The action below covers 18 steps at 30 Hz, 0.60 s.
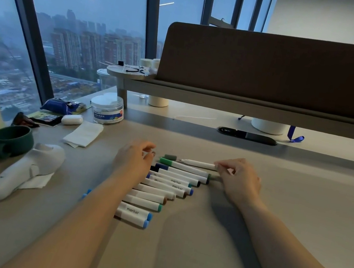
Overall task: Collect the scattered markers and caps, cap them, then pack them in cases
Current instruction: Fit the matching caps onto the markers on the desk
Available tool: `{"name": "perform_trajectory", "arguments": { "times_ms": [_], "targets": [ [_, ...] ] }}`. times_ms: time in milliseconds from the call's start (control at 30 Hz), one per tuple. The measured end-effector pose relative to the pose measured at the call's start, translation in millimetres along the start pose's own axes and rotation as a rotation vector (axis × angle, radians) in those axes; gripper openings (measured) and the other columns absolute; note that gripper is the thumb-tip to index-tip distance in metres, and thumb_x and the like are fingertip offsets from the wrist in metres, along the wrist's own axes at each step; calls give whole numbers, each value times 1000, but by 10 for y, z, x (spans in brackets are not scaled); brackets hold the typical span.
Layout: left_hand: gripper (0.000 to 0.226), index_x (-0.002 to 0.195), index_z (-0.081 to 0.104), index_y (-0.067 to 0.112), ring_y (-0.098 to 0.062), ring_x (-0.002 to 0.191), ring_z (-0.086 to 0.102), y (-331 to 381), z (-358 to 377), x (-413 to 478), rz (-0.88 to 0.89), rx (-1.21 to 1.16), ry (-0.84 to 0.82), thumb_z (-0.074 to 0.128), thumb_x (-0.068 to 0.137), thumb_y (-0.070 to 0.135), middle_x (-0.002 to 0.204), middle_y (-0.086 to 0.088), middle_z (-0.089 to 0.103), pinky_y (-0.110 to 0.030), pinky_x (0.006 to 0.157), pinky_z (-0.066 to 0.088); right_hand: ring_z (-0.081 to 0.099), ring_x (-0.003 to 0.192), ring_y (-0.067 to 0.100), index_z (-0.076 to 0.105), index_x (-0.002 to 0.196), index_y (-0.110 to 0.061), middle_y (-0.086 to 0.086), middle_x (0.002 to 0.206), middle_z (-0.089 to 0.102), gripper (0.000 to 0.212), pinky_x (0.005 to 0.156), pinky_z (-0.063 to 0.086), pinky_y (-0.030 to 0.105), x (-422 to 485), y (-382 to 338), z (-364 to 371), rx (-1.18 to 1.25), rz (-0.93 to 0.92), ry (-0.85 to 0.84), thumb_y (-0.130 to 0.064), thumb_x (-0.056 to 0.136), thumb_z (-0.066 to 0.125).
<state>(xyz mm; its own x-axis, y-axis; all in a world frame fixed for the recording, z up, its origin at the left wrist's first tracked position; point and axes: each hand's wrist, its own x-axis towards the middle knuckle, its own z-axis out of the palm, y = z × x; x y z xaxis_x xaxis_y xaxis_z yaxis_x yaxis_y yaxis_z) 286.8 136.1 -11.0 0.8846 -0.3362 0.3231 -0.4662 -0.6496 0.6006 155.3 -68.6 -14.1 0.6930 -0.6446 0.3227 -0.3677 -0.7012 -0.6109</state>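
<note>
Cylindrical markers lie rowed; right hand pinches uncapped white marker, left hand curls loosely.

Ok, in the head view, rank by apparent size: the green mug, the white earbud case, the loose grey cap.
green mug
white earbud case
loose grey cap
The mug is nearer the camera, though.

The word "marker" is printed on the white barrel of the light-blue marker and of two mid-row markers, the teal-ended marker and the blue-ended marker. The label on the jar at the surface's far left is too small to read.
</note>
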Motion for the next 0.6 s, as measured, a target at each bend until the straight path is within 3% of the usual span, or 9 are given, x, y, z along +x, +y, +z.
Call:
{"name": "perform_trajectory", "arguments": {
  "times_ms": [133, 300, 467, 600],
  "targets": [
    [25, 121, 59, 25, -16, 105, 55, 139, -2, 114, 54, 65, -25, 51, 97, 25, 120, 0, 59, -27, 84, 45, 50, 115, 22, 68, 108, -34, -1, 119, 58, 19, 97, 36, 37, 108, 170, -64, 17, 69, 10, -36, 91, 60],
    [31, 127, 55, 15, -19, 112, 52, 345, 66, 314, 19, -9, -307, 52, 96, 16, 126, -7, 56, -29, 93, 41, 44, 123, 25, 62, 119, -37, -2, 130, 53, 27, 99, 34, 36, 134, 171, -23, -176, 64, -113, -39, 93, 56],
    [19, 111, 62, 11, -16, 97, 54, 357, 58, 421, 25, 47, -460, 56, 93, 16, 107, -7, 61, -29, 90, 44, 48, 116, 24, 65, 105, -37, -3, 118, 59, 15, 94, 36, 34, 138, 176, -15, -176, 47, -110, -35, 92, 58],
    [8, 99, 61, 13, -15, 87, 53, 349, 68, 453, 21, 40, -472, 56, 93, 16, 88, -1, 57, -28, 83, 44, 58, 97, 23, 59, 88, -34, -6, 93, 63, 8, 87, 46, 37, 153, 190, 3, 78, 28, -75, -26, 90, 62]
  ]
}}
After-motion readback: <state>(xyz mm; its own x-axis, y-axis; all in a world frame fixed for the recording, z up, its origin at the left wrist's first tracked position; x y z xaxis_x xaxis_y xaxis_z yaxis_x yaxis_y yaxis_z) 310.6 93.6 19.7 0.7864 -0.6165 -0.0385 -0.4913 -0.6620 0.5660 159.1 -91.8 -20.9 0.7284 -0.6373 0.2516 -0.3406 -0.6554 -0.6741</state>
